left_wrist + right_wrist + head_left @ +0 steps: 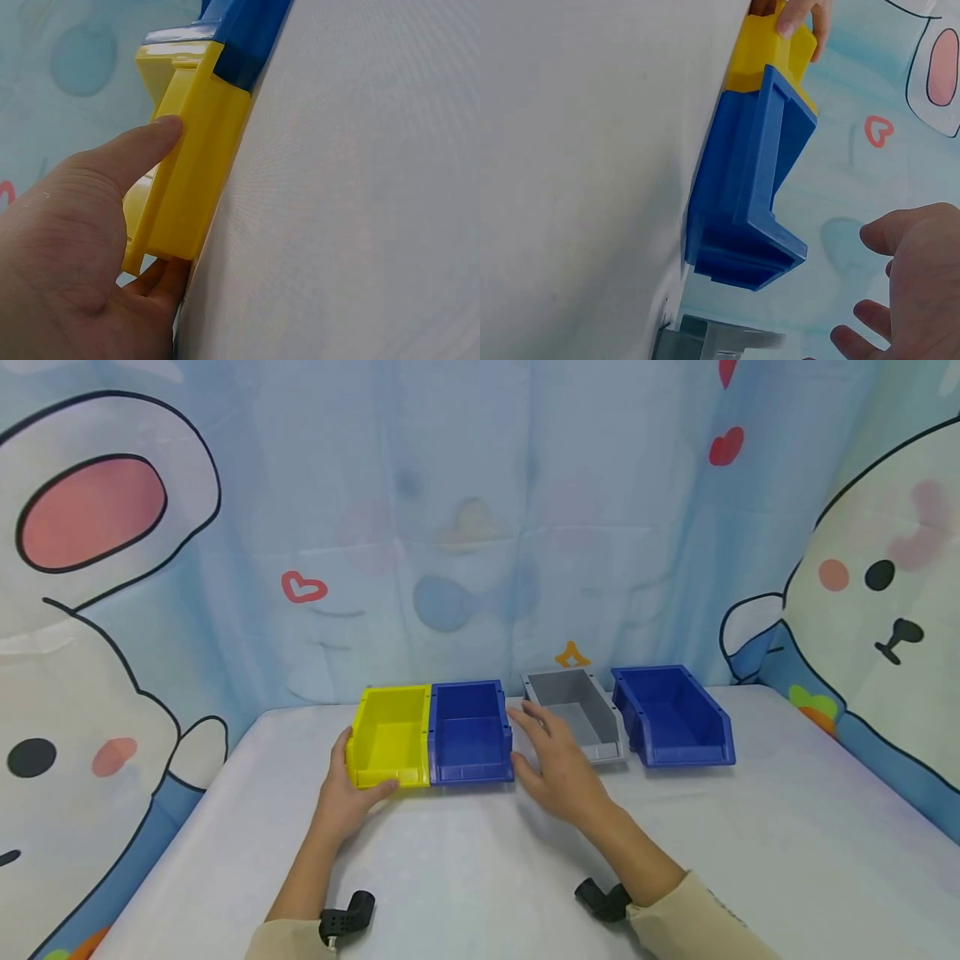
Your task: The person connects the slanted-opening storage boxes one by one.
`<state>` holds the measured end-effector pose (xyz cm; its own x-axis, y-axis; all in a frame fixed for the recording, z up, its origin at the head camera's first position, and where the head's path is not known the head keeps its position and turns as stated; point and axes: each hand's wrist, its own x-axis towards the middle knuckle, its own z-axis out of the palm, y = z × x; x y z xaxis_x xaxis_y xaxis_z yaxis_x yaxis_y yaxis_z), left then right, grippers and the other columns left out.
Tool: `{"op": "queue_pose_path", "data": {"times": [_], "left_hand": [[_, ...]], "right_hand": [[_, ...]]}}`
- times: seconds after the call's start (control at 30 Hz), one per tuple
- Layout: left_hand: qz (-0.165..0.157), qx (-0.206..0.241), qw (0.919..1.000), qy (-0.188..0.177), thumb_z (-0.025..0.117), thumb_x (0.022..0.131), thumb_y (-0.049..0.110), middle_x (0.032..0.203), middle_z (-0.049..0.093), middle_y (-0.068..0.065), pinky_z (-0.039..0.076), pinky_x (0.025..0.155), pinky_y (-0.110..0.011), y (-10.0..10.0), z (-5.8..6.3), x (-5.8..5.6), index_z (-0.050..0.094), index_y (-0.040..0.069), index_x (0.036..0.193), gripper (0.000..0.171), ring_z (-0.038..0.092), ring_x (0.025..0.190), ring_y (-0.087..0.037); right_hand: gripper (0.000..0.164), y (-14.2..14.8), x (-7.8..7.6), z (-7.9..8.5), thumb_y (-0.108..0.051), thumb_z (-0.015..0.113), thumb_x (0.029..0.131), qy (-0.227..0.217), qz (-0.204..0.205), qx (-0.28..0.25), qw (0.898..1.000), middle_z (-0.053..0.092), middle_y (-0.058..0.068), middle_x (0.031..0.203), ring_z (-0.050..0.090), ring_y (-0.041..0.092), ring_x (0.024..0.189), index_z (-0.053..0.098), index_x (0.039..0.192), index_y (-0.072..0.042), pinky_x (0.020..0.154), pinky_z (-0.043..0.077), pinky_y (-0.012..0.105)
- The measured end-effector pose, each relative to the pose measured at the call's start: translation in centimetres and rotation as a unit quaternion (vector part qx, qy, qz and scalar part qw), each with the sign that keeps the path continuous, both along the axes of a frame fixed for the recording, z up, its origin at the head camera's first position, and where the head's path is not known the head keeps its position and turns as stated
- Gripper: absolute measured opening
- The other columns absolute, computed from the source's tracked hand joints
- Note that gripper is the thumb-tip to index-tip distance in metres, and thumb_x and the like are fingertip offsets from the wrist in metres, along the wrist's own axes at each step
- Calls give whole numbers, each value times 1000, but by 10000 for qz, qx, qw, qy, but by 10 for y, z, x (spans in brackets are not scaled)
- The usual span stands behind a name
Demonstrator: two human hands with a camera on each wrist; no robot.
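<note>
A yellow storage bin [390,739] and a blue storage bin [471,735] stand side by side on the white table, their sides together. My left hand [347,795] holds the yellow bin at its left front corner. Its thumb [154,142] lies on the front face, and the other fingers reach round the left side, partly hidden. My right hand [558,767] hovers just right of this blue bin, fingers spread and relaxed. In the right wrist view a gap shows between that hand [922,277] and the blue bin [742,187].
Right of my right hand stands a grey bin [581,714], partly covered by the hand in the head view. Beside it is another blue bin [678,718], set at a slight angle. A cartoon-printed curtain [465,527] hangs behind the white table [450,868].
</note>
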<state>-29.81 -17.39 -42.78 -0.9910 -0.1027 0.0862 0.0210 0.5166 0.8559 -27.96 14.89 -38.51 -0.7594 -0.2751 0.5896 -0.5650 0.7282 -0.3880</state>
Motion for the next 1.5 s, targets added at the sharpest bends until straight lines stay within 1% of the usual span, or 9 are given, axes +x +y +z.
{"op": "queue_pose_path", "data": {"times": [0.13,0.27,0.5,0.77,1.0,1.27,1.5], "left_hand": [[-9,4,10000,2,83,86,30,173,20,-14,23,127,-58,-1,-1,0,4,28,167,112,28,155,-39],[-10,-4,10000,4,82,86,30,172,21,-14,23,127,-58,-1,-2,0,4,27,167,112,29,155,-39],[-18,36,10000,-37,82,86,29,172,21,-14,23,127,-58,-1,-1,0,4,27,167,113,29,154,-40],[-45,71,10000,8,83,85,29,172,22,-13,22,127,-58,-2,-1,-1,4,28,167,113,29,154,-39],[-69,73,9999,24,83,85,29,172,23,-14,23,127,-58,-1,0,-2,4,28,167,113,31,153,-40],[-36,39,10000,4,82,86,29,172,21,-13,23,127,-58,-1,0,-2,3,29,167,113,30,154,-39],[-12,38,10000,-10,82,86,30,173,20,-12,22,128,-57,-1,0,-2,3,29,167,113,29,155,-38]], "right_hand": [[60,4,-3,0,-12,68,96,34,-160,-3,9999,43,22,157,44,45,142,48,153,-12,106,50,62],[60,10,-6,0,-10,67,95,-13,-284,-70,9996,43,22,157,43,47,142,48,152,-11,111,44,65],[59,25,-11,-1,-7,66,95,68,-535,-156,9984,43,24,156,41,51,141,49,151,-8,110,40,71],[59,37,-12,0,-6,65,95,45,-864,-149,9961,41,26,157,40,52,141,48,151,-6,110,39,72],[60,46,-16,-2,-7,66,92,291,-1118,-89,9933,44,28,154,42,54,138,49,150,-4,108,39,73],[60,54,-15,-5,-9,63,95,52,-1374,-98,9904,39,30,155,35,56,142,45,152,-4,108,36,77],[60,59,-18,-8,-8,63,94,-45,-1383,-191,9902,38,32,155,34,57,142,45,151,-3,109,36,76]]}}
